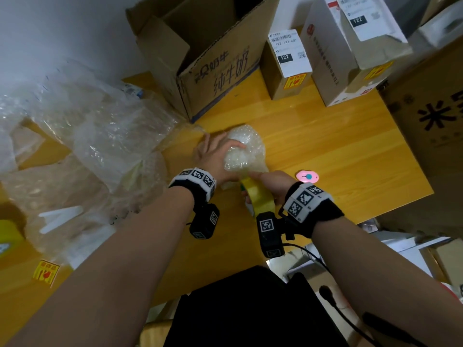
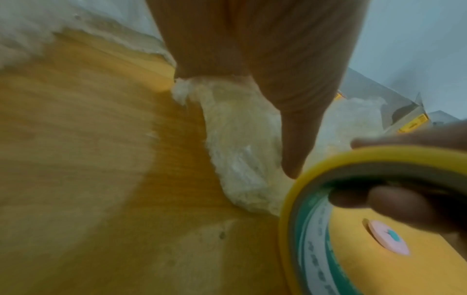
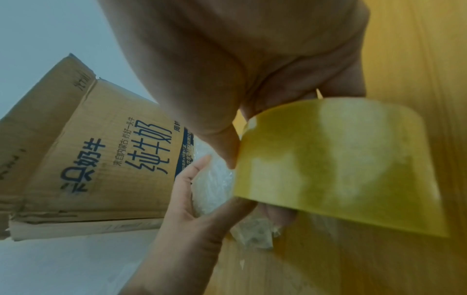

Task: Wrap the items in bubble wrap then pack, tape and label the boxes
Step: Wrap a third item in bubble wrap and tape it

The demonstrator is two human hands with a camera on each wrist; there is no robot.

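A bubble-wrapped bundle (image 1: pixel 244 149) lies in the middle of the yellow wooden table (image 1: pixel 325 146). My left hand (image 1: pixel 220 152) cups it from the left, fingers along one side and thumb (image 2: pixel 295 139) across the near side. In the right wrist view the left hand (image 3: pixel 192 199) holds the bundle (image 3: pixel 215 179) between fingers and thumb. My right hand (image 1: pixel 261 182) grips a yellow tape roll (image 1: pixel 259 200) right at the bundle's near end, with fingers (image 2: pixel 394 199) inside the core of the roll (image 2: pixel 316 179). In the right wrist view the roll (image 3: pixel 341 169) stands on edge against the bundle.
A pink cutter (image 1: pixel 307 177) lies just right of my right hand. An open cardboard box (image 1: pixel 208 58) stands behind the bundle, and labelled small boxes (image 1: pixel 288 63) are at the back right. A large box (image 1: pixel 431 108) is at the right. Loose plastic and bubble wrap (image 1: pixel 87 126) cover the left.
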